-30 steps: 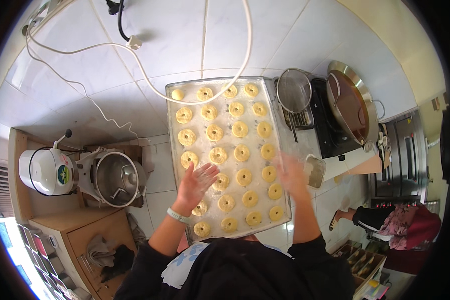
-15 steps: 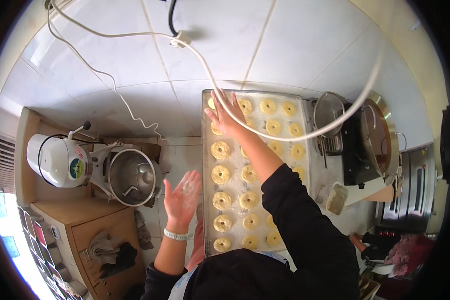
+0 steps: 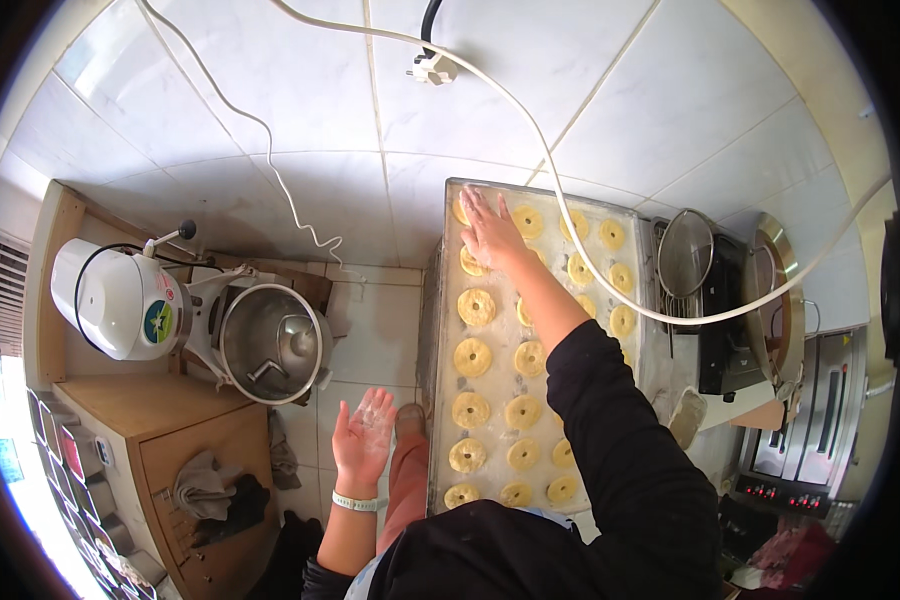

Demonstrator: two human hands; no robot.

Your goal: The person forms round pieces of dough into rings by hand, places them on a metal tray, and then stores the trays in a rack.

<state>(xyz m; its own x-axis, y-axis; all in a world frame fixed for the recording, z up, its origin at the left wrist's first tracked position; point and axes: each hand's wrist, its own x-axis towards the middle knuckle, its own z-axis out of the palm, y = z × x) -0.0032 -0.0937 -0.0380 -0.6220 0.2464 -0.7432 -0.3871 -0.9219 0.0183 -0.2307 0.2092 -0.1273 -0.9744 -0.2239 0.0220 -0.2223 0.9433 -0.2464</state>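
Observation:
A metal tray (image 3: 439,330), dusted white, carries rows of flattened yellow dough rings (image 3: 473,356). My right hand (image 3: 493,232) lies over its top-left corner, fingers stretched, fingertips at a dough piece (image 3: 460,212) they partly cover; I cannot tell if they press it. My left hand (image 3: 363,436), palm up with white powder on it and a pale band at the wrist, is open and empty beside the tray's lower left side. My right forearm and black sleeve hide some rings.
A white mixer (image 3: 110,295) with steel bowl (image 3: 270,345) stands left, above a wooden cabinet (image 3: 200,430). Right are a mesh strainer (image 3: 685,255), burner (image 3: 720,365), large pan (image 3: 780,260) and steel appliance (image 3: 810,410). A white cable (image 3: 510,100) loops overhead. Maroon clothing (image 3: 785,555) shows lower right.
My right hand swung from the tray's right side to its top-left corner. My left hand left the rings for beside the tray. The view shifted, and the person at right is less visible.

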